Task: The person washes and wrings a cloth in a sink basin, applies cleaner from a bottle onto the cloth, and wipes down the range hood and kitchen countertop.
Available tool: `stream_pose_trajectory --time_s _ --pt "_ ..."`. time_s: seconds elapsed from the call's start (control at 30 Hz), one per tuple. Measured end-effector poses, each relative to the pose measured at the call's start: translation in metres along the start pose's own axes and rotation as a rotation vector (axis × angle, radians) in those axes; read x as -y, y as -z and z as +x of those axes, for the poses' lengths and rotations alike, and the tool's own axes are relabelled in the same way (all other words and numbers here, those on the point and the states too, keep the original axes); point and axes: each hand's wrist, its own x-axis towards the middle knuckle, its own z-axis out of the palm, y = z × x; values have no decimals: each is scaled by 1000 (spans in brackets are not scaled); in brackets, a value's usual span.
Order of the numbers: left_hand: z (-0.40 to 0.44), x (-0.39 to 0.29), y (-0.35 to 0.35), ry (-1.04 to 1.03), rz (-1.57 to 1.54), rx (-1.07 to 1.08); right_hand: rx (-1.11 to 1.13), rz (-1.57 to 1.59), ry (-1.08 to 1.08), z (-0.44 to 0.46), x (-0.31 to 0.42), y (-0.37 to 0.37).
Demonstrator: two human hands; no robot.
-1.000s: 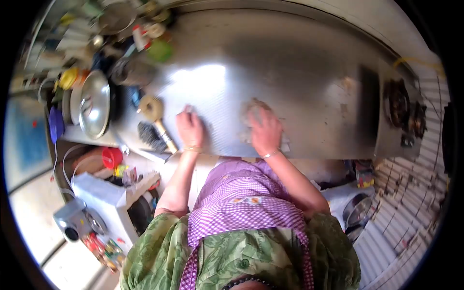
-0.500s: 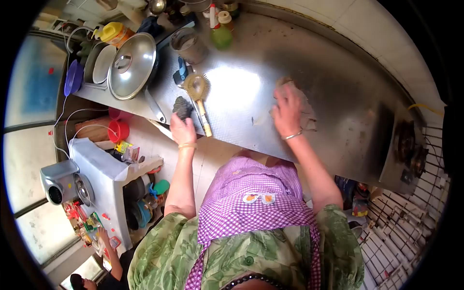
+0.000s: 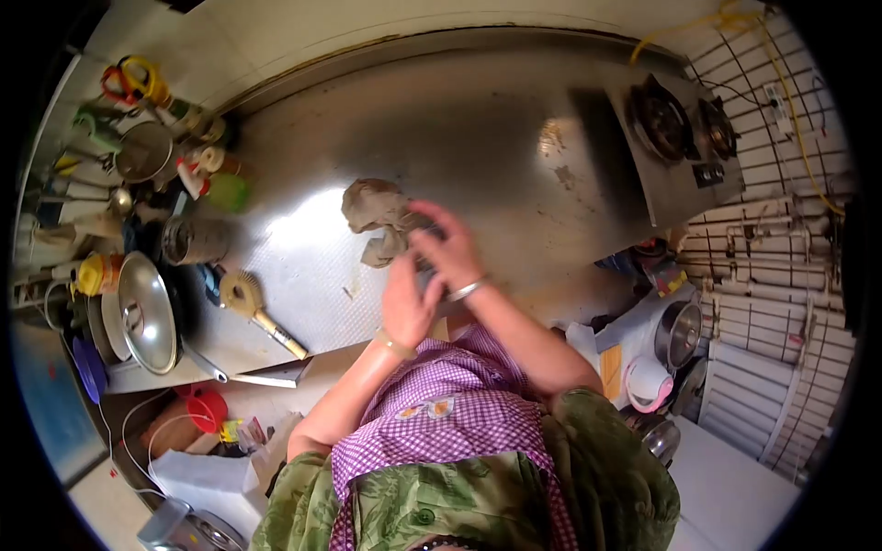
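Observation:
Both my hands meet over the steel counter (image 3: 501, 170). My right hand (image 3: 448, 250) is curled on one end of a crumpled greyish-brown rag (image 3: 370, 206), which spreads out to its left on the metal. Just below, my left hand (image 3: 406, 298) touches the rag's lower edge with fingers bent and thumb apart. A dark patch shows between the two hands; whether it is the scouring pad cannot be made out. On the counter's left part lies a round brush (image 3: 243, 294) with a pale handle.
A lidded pan (image 3: 147, 312) stands at the left with its handle toward me. Behind it are a metal pot (image 3: 195, 241) and a green spray bottle (image 3: 226, 192). A gas stove (image 3: 663, 124) sits at the far right, beside a wire wall grid (image 3: 753, 239).
My view has turned right. My left hand, which held a dark scouring pad near the brush, has come over to my right hand. The rag, flat before, is now bunched up.

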Motion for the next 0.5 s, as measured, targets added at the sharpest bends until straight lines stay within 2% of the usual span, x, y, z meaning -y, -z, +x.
stream_pose_trajectory --time_s 0.03,0.07,0.13,0.2,0.33,0.4,0.5 --pt "15 -14 -7 -33 -46 65 -114 -187 49 15 -9 44" --pt "20 -13 -14 -41 -28 32 -268 -318 57 22 -5 81" --pt "30 3 -25 -58 11 -37 -419 -911 281 32 -3 162" --pt "28 39 -31 201 13 -171 -310 -1136 251 31 -52 233" --pt "17 108 -17 323 279 -387 -213 -1369 33 15 -88 264" --pt "16 134 -14 299 412 -379 -199 -1556 109 52 -112 276" --pt "30 130 -24 428 500 -368 -135 -1638 204 133 -127 308"
